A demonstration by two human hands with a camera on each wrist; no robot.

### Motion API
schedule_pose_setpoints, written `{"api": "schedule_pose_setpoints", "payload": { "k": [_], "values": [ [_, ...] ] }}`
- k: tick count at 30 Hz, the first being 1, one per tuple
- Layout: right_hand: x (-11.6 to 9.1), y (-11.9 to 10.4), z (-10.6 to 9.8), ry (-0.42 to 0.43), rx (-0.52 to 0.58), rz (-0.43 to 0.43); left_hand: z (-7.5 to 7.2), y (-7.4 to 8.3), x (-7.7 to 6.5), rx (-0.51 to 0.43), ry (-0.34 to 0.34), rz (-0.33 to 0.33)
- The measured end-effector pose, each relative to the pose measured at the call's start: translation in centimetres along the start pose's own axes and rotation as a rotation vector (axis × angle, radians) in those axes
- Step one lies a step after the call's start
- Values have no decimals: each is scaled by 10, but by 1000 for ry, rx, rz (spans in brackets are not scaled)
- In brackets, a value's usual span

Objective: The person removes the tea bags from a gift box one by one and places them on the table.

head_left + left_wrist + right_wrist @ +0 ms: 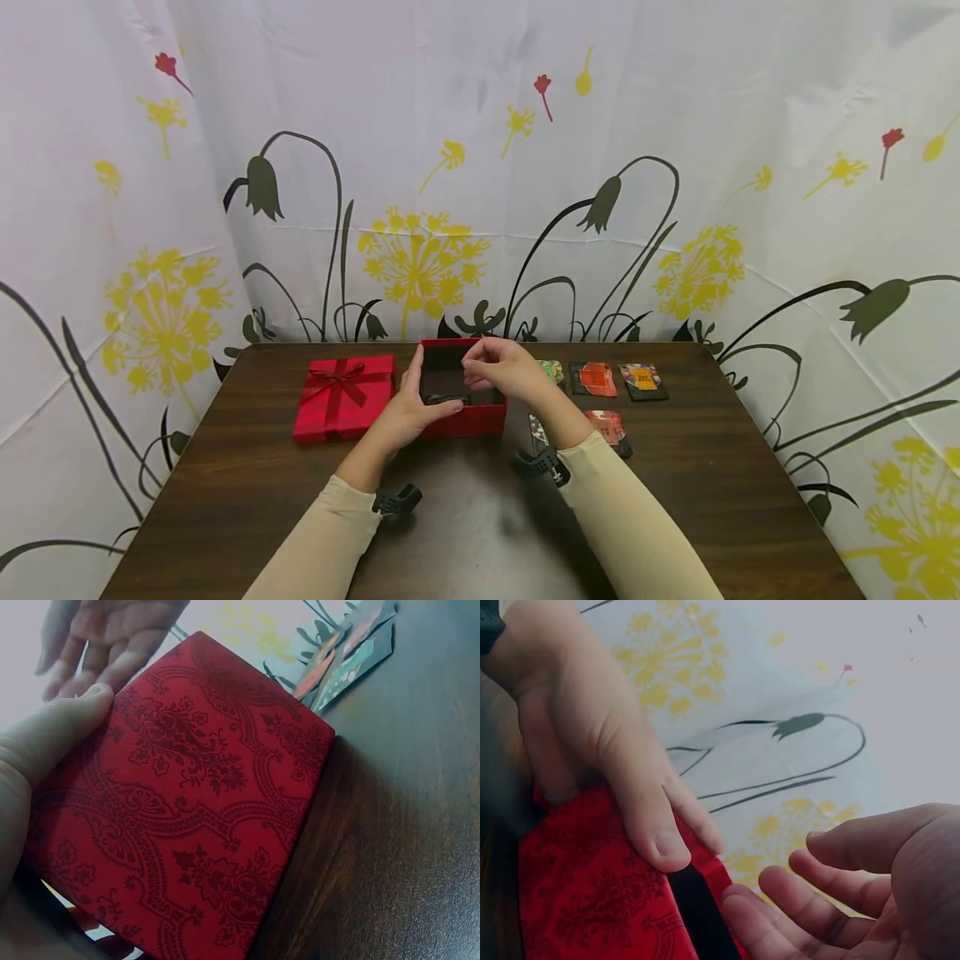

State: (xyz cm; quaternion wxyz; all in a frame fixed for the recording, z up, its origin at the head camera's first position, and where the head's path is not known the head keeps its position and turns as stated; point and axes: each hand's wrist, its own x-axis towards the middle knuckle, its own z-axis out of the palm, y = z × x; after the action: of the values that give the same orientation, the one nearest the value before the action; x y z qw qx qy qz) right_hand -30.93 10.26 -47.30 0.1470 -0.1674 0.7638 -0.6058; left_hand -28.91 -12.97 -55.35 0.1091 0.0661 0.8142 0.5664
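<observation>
An open red box (465,423) with dark inner walls stands at the table's far middle; its outside shows a dark floral pattern (172,750). Around its left end my left hand (405,412) holds it, the thumb (652,832) over the front rim and the fingers along the other side. Over the box's right part hovers my right hand (510,371), fingers loosely bent and apart, nothing seen between them in the right wrist view. Something small and dark (448,400) lies inside the box; what it is cannot be made out.
Left of the box lies a red lid (315,412) with a ribbon bow. To the right are several flat packets, among them an orange one (595,379), a yellow-labelled one (643,382) and a red one (609,427). A flowered curtain (450,108) hangs behind the table (465,517).
</observation>
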Motion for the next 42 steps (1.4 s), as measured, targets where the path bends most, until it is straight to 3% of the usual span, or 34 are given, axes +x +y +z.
{"api": "schedule_pose_setpoints", "payload": {
  "k": [5,15,21,27,42],
  "values": [
    [21,1,1,-23,-13,126,0,0,1,2,-8,4],
    [57,-3,6,-204,-233,330,-2,-2,1,-8,-9,15],
    [69,-2,7,-304,-392,388,-2,-2,1,-14,-16,13],
    [77,1,7,-399,-438,450,-1,-2,1,-26,-15,23],
    [76,11,13,-381,-412,446,-1,-3,1,-17,-14,21]
  ]
}}
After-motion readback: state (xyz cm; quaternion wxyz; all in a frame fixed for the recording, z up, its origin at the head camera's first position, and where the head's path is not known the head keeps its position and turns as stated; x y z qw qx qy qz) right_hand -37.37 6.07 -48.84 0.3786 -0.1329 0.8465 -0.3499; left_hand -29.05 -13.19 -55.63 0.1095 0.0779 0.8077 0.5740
